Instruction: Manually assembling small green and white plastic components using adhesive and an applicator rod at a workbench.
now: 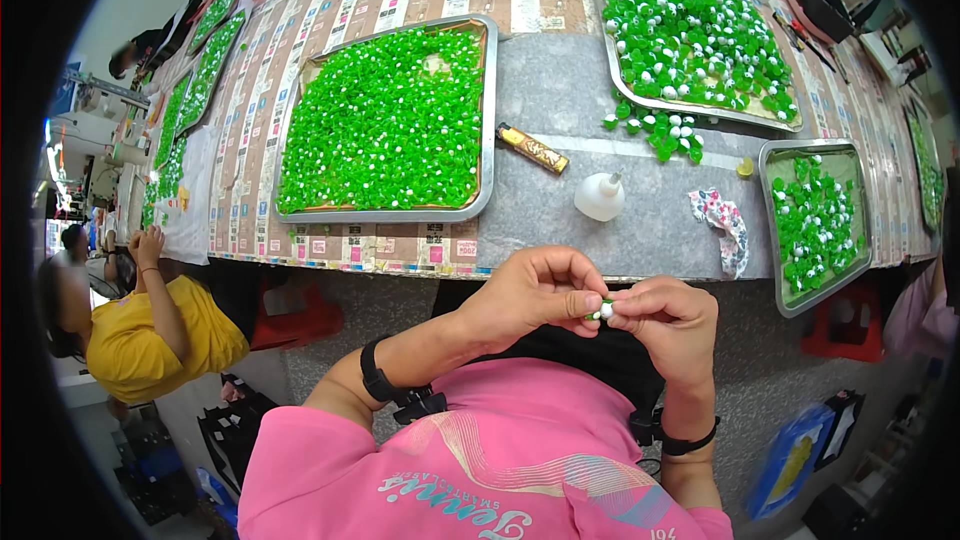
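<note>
Just past the table's front edge, both my hands meet over a small green-and-white plastic piece [606,311]. My left hand [545,290] pinches its left side between thumb and fingers. From the other side, my right hand [668,322] grips it with thumb and forefinger. The fingertips hide most of the piece; a white rounded part and a bit of green show. On the grey mat [560,90] beyond my hands stands a white squeeze bottle [600,197] with a narrow tip. A floral cloth strip [722,225] lies to its right.
A large metal tray [489,120] of green pieces stands left. Another tray [690,111] sits far right, with loose pieces [660,132] spilled before it. A smaller tray [868,210] overhangs the front edge. A yellow-black object [533,148] lies mid-table. At left, a person in yellow [165,340] works.
</note>
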`<action>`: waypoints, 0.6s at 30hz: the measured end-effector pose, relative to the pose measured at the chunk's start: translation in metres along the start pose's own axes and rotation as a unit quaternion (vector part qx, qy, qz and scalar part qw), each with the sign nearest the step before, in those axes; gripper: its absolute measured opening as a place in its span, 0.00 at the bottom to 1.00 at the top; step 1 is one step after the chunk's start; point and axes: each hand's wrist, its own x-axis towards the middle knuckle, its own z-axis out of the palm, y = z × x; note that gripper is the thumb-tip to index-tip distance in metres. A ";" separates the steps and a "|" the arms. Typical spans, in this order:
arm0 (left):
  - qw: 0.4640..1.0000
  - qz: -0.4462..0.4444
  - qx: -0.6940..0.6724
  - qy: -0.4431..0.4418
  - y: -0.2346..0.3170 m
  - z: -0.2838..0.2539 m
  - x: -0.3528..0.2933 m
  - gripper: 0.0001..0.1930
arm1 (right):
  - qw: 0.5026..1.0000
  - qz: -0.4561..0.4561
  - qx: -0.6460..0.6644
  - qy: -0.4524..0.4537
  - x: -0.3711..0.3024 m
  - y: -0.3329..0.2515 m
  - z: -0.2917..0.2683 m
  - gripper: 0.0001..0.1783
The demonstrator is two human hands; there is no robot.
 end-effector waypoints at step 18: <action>0.956 0.165 0.240 -0.037 -0.006 0.005 -0.002 0.09 | 0.962 0.167 0.210 -0.053 0.007 0.010 -0.012 0.14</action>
